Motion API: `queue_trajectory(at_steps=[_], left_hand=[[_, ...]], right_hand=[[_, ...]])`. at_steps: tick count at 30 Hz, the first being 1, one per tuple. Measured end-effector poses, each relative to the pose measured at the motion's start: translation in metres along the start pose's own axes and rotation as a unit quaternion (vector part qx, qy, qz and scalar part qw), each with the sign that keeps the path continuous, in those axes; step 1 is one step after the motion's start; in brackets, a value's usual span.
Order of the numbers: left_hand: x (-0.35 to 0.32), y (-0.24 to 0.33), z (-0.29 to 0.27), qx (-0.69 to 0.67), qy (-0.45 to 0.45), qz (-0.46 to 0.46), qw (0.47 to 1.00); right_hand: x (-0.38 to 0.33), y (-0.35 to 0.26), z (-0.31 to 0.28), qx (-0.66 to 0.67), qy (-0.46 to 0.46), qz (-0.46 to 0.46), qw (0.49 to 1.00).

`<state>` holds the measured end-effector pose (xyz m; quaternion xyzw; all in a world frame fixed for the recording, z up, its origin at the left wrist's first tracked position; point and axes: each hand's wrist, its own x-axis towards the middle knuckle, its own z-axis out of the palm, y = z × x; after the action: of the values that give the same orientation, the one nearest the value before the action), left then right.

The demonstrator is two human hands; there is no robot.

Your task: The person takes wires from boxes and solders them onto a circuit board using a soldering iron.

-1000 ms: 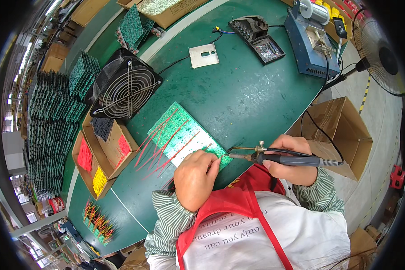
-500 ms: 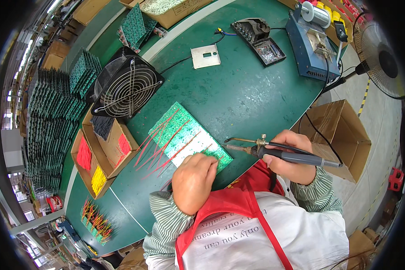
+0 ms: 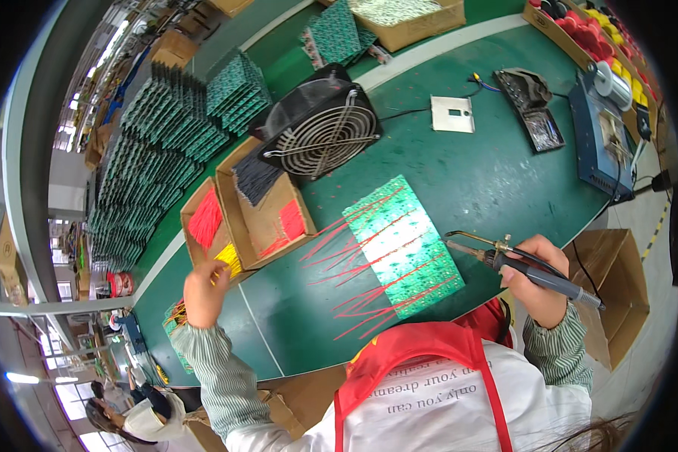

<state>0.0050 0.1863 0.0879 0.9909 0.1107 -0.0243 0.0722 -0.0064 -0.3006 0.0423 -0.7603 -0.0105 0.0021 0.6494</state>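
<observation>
My left hand point(image 3: 206, 295) reaches over the front corner of a divided cardboard box, its bent fingers pinched at the ends of the yellow wires point(image 3: 229, 258). In my right hand point(image 3: 542, 303) is a soldering iron point(image 3: 554, 283) with a thin brass solder-feed tube point(image 3: 476, 236) along its top; its tip points left, just off the right edge of a green circuit board point(image 3: 410, 252). Red wires point(image 3: 369, 269) run across the board in several rows, their loose ends hanging over its left side onto the green table.
The cardboard box point(image 3: 275, 260) also holds red and black wires. Behind it stand a black fan point(image 3: 324, 132) and stacks of circuit boards point(image 3: 154, 166). A blue solder station point(image 3: 599, 135), a black tray point(image 3: 531, 113) and a white plate point(image 3: 452, 114) lie farther back. An open carton point(image 3: 614, 294) stands right.
My left hand has left the circuit board and moved left to the yellow wires. Red wires now show on the board's near part, where the hand was. The view has turned left.
</observation>
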Motion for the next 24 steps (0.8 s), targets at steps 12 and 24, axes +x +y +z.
queue_trajectory(at_steps=[12, 24], left_hand=[[0.049, -0.061, 0.028, -0.01, -0.027, 0.107, 0.994], [0.046, -0.06, 0.024, -0.039, 0.053, 0.073, 0.995]], right_hand=[[0.006, -0.002, 0.015, -0.021, 0.011, 0.008, 1.0], [0.011, -0.008, 0.019, -0.028, -0.006, 0.002, 1.0]])
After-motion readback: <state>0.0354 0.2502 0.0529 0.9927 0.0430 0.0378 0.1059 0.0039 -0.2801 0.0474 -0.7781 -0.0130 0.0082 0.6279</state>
